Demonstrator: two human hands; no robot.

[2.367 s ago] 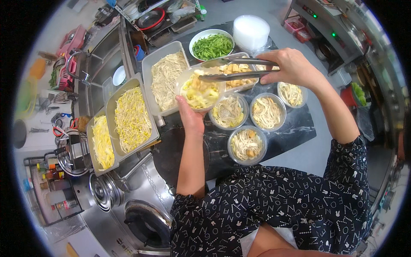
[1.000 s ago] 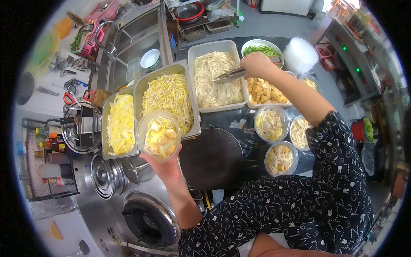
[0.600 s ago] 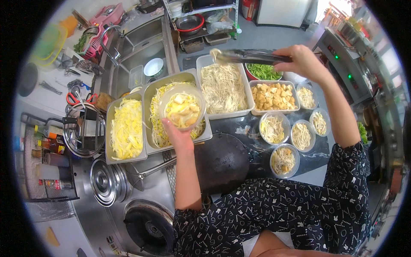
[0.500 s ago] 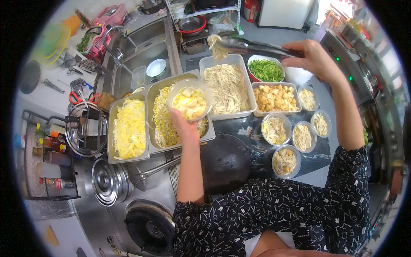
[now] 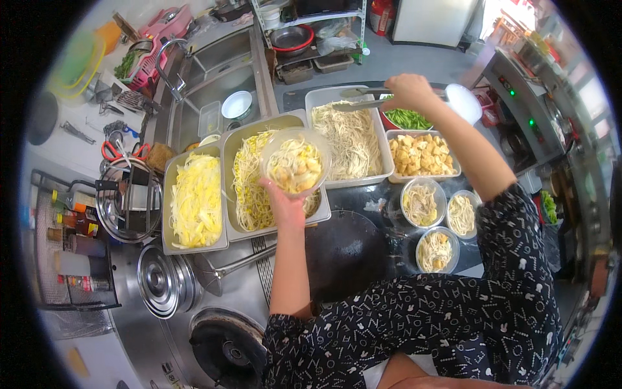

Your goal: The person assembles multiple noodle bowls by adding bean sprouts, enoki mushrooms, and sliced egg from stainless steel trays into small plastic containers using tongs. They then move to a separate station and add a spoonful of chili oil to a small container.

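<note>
My left hand (image 5: 288,206) is closed round the side of a clear round plastic bowl (image 5: 269,146), held above the bean sprout tray. Pale noodle-like strips (image 5: 295,162) lie in it over yellowish pieces. My right hand (image 5: 411,92) grips a pair of tongs (image 5: 372,104). Their spread ends reach over the far part of a white bin (image 5: 387,159) heaped with more pale strips (image 5: 350,146). Left of the bin are a metal tray of bean sprouts (image 5: 254,185) and one of sliced yellow-white vegetable (image 5: 196,201). My right hand partly covers the bowl of chopped greens (image 5: 409,118).
A box of golden cubes (image 5: 421,155) stands right of the bin. Several filled clear bowls (image 5: 437,251) sit on the dark counter near my right arm, beside a round black surface (image 5: 346,253). A double sink (image 5: 223,78) and a burner (image 5: 233,350) lie to the left.
The tongs, which held strips aloft, have swung over the bin with ends spread, my right hand moving left. Pale strips now top the bowl in my left hand, which shifted slightly right.
</note>
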